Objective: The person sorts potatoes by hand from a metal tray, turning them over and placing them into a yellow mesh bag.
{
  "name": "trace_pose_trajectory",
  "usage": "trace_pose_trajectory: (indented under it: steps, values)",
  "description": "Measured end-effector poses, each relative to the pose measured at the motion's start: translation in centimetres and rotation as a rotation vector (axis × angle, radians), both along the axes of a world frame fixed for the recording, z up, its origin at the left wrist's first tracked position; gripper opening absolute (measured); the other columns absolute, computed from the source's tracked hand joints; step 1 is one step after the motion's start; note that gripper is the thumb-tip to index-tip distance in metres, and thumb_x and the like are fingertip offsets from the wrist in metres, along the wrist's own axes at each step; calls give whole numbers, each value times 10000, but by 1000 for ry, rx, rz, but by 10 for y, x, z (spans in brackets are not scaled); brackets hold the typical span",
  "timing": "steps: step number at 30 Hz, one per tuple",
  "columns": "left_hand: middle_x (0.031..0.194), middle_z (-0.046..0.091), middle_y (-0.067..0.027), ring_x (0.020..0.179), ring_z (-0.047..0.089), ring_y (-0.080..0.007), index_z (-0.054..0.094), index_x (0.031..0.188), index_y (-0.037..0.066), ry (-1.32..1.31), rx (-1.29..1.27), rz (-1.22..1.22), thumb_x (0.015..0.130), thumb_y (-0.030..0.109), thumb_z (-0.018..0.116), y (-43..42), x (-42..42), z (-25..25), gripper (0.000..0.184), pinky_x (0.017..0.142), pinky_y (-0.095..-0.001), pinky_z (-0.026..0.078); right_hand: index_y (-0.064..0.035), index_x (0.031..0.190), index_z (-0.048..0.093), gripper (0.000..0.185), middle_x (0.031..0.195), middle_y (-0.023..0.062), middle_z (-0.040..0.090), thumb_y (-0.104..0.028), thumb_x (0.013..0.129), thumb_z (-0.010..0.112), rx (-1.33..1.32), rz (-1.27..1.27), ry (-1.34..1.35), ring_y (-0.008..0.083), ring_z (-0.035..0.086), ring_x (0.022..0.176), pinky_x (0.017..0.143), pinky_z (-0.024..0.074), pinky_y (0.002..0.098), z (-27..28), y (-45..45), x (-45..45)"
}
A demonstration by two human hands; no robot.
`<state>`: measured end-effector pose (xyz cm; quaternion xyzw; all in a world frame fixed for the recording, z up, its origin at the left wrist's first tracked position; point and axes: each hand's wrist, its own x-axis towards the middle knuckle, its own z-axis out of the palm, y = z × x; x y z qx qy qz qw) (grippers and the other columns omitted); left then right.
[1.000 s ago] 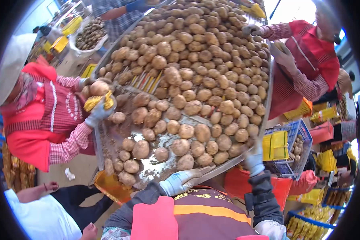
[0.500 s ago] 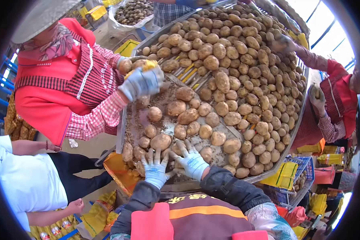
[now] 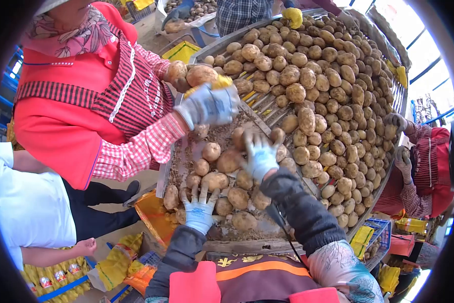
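Potatoes (image 3: 338, 96) cover the right and back of a metal-edged sorting table (image 3: 267, 246), with fewer at its dirt-covered near left. My left hand (image 3: 199, 211), in a white and light-blue glove, rests with spread fingers against potatoes by the near edge. Farther in and to the right, my right hand (image 3: 261, 156), gloved alike, reaches over the potatoes with its fingers apart, touching some beside it. Neither hand is wrapped round a potato. A large potato (image 3: 230, 160) lies between the two hands.
At the left, a co-worker in red (image 3: 65, 121) holds potatoes and a yellow cloth over the table. Another co-worker (image 3: 439, 161) stands at the right edge. A person in white (image 3: 32, 202) is at the lower left. An orange bag (image 3: 158, 214) hangs by the near left corner.
My right hand has moved away from my left, deeper over the table. My left hand remains near the front edge. The view has shifted left, and potatoes near my hands have moved.
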<state>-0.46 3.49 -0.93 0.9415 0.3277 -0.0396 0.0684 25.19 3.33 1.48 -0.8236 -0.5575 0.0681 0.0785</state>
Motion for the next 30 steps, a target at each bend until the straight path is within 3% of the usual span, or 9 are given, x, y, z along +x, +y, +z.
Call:
trace_pose_trajectory:
  steps: [6, 11, 16, 19, 22, 23, 25, 27, 30]
  values:
    - [1480, 157, -125, 1339, 191, -375, 320, 1392, 231, -43, 122, 38, 507, 435, 781, 17, 1, -19, 1019, 1003, -667, 156, -178, 1231, 519, 496, 1361, 217, 335, -354, 774, 605, 100, 354, 135, 419, 317, 1257, 965, 251, 638, 5, -107, -55]
    - [1484, 153, -121, 1347, 185, -357, 303, 1407, 185, -11, -88, 73, 595, 433, 751, 7, 4, 24, 960, 1047, -622, 130, -98, 1249, 483, 655, 1356, 183, 362, -384, 693, 675, 101, 598, 280, 387, 318, 1272, 997, 288, 561, 13, -175, -59]
    - [1480, 220, -84, 1360, 182, -293, 373, 1361, 117, -14, -10, -51, 719, 345, 652, -22, -14, 4, 736, 1070, -591, 108, -155, 1236, 506, 676, 1407, 166, 307, -293, 613, 730, 108, 808, 258, 374, 272, 1314, 1039, 279, 520, -2, -155, -66]
    - [1443, 300, -77, 1338, 241, -277, 418, 1327, 100, -71, 7, -28, 726, 264, 635, -23, -23, -1, 659, 1079, -551, 141, -122, 1119, 569, 519, 1280, 170, 441, -247, 634, 707, 247, 829, 380, 360, 417, 1208, 953, 391, 479, 3, -128, -64]
    - [1377, 392, -91, 1292, 327, -281, 468, 1283, 78, -435, -110, 99, 737, 191, 623, -25, -24, 21, 578, 1076, -479, 216, -79, 845, 601, 159, 894, 123, 564, -144, 704, 634, 345, 525, 278, 293, 578, 791, 660, 494, 400, 16, -98, -45]
    - [1257, 499, -130, 1186, 450, -306, 530, 1199, 49, -555, -96, 105, 773, 110, 601, -29, -21, 35, 436, 1024, -414, 330, -83, 926, 601, 182, 932, 110, 570, -147, 756, 590, 346, 259, 148, 275, 582, 815, 660, 495, 387, 17, -89, -39]
    - [1205, 529, -147, 1135, 491, -312, 549, 1159, 36, -670, -233, 177, 798, 94, 589, -43, -21, 31, 368, 988, -399, 372, -73, 1102, 520, 319, 989, 109, 564, -191, 807, 551, -29, 72, -123, 267, 594, 855, 695, 498, 400, -9, -72, -24]
    - [1091, 586, -172, 1018, 567, -325, 585, 1057, 9, -869, -423, 225, 854, 76, 563, -54, -13, 29, 215, 910, -367, 449, -57, 1079, 531, 292, 1061, 157, 567, -210, 829, 534, -177, 19, -65, 309, 597, 918, 735, 494, 428, -19, -54, -22]
    - [1101, 593, -120, 1028, 568, -217, 564, 1141, 9, -926, -894, 433, 899, 142, 561, -68, 0, 30, 276, 914, -316, 445, -48, 1086, 540, 312, 1069, 178, 578, -240, 839, 536, -149, -74, 130, 325, 597, 938, 773, 486, 442, -2, -46, -18]
